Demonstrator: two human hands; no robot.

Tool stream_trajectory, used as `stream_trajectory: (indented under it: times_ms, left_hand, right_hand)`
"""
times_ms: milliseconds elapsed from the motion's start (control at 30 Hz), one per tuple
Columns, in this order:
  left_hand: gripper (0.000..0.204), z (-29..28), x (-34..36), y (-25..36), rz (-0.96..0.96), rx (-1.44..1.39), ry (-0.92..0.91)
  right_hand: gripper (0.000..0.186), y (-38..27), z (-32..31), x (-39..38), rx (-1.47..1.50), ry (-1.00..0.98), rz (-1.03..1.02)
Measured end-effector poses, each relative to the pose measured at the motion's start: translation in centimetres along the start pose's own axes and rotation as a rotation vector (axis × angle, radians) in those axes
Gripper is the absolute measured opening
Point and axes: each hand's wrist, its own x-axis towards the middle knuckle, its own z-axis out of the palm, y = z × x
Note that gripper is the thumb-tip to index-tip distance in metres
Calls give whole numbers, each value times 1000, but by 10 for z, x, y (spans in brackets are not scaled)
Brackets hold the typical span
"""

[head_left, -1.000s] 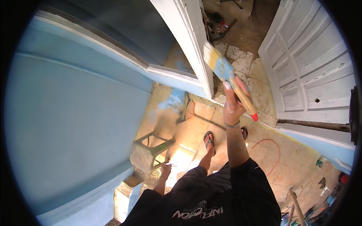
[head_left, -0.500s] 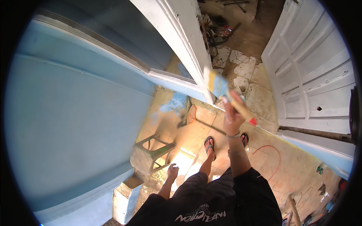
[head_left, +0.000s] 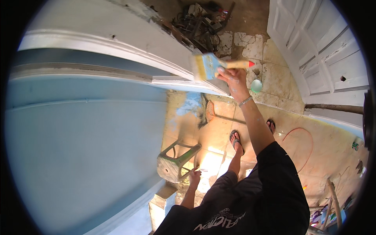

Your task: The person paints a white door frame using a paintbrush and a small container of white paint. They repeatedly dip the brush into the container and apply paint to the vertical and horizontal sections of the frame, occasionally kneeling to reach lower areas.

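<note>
My right hand [head_left: 234, 82] grips a paintbrush [head_left: 209, 66] with yellowish bristles, a blue band and a wooden handle tipped red. The bristles are against or just over the white frame [head_left: 172, 62] edge; contact is hard to tell. Pale paint marks my fingers. Low on the left, my left hand [head_left: 194, 176] hangs with loosely bent fingers apart, nothing visible in them, beside a dull plastic stool [head_left: 172, 160]. Beyond my right wrist, a round pale green object [head_left: 256, 86] lies on the tiles.
Light blue wall [head_left: 78, 145] at left, white panelled door [head_left: 313, 47] at right. Dark clutter [head_left: 197, 21] sits beyond the doorway. An orange broom [head_left: 210, 111], my sandalled feet, a red cord [head_left: 297, 131] and wooden poles [head_left: 333, 196] are on the tiled floor.
My right hand has risen, and the brush has swung from bristles pointing up to bristles pointing left, by the frame. The view has turned, showing more of the frame and doorway clutter.
</note>
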Motion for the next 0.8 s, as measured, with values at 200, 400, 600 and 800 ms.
stream_trajectory:
  times_ms: [200, 400, 600, 800]
  left_hand:
    - [40, -11, -2, 1, 20, 44, -9]
    - [39, 1, -10, 16, -22, -26, -4]
    - [39, 17, -7, 23, 44, 0, -44]
    - [40, 32, 3, 16, -5, -23, -28]
  right_hand:
    - [22, -25, -13, 5, 149, 10, -292]
    - [30, -8, 9, 34, 308, -224, -265]
    - [31, 37, -65, 4, -131, 117, -100]
    - [39, 9, -27, 40, 84, 19, -313]
